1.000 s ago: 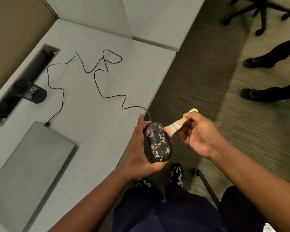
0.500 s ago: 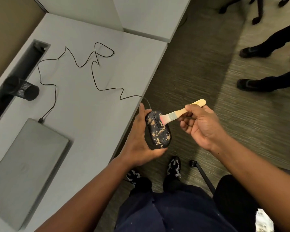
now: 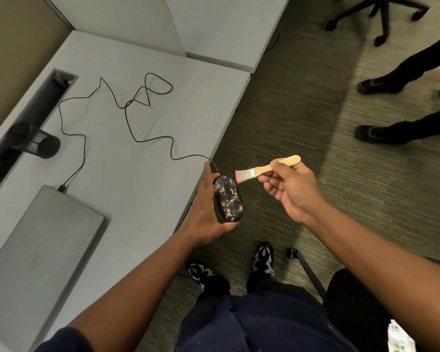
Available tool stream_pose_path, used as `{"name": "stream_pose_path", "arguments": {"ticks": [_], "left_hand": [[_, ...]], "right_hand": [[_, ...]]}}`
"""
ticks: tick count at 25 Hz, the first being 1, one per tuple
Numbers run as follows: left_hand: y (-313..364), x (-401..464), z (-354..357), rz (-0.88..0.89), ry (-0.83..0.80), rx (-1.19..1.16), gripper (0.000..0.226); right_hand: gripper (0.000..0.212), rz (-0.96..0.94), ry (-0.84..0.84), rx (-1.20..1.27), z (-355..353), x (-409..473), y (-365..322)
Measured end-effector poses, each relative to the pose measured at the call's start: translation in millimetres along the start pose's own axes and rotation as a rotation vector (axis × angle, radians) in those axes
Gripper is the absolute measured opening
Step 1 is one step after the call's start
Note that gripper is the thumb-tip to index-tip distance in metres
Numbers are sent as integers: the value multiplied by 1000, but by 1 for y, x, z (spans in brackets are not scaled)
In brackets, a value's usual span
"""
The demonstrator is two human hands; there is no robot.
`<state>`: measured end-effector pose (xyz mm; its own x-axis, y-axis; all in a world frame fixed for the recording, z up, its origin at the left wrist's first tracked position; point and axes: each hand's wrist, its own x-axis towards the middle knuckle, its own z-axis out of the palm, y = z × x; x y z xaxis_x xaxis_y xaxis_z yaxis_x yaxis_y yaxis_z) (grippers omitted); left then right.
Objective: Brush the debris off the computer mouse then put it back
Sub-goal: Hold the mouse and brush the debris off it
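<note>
holding speckled mouse (image 3: 228,198) in left hand (image 3: 205,212), brush (image 3: 261,170) beside.

Desk (image 3: 142,199) middle open but crossed by looping cable (image 3: 127,118), running from laptop's far corner to near right edge. Laptop (image 3: 41,250) fills near left corner. Black mesh cup (image 3: 33,141) lies on side at left edge, by cable slot (image 3: 36,115). Partition (image 3: 214,29) walls far edge. Mouse (image 3: 228,198) in left hand (image 3: 206,212) just off right edge, over carpet; brush (image 3: 262,170) in right hand (image 3: 292,189) just beside it, apart.

Closed laptop (image 3: 40,252) on grey desk (image 3: 137,174); black mesh cup (image 3: 33,141) beside cable slot (image 3: 31,123).
</note>
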<state>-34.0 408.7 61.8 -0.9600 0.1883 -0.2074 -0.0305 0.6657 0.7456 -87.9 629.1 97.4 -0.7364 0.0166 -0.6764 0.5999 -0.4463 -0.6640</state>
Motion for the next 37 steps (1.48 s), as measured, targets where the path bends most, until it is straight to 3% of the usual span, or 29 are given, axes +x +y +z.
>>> {"name": "stream_pose_path", "arguments": {"ticks": [24, 37], "left_hand": [[-3, -2, 3, 20, -36, 62, 162], [-1, -12, 3, 34, -31, 75, 161]], "right_hand": [[7, -24, -21, -46, -11, 12, 10], [12, 16, -152, -63, -9, 14, 7]]}}
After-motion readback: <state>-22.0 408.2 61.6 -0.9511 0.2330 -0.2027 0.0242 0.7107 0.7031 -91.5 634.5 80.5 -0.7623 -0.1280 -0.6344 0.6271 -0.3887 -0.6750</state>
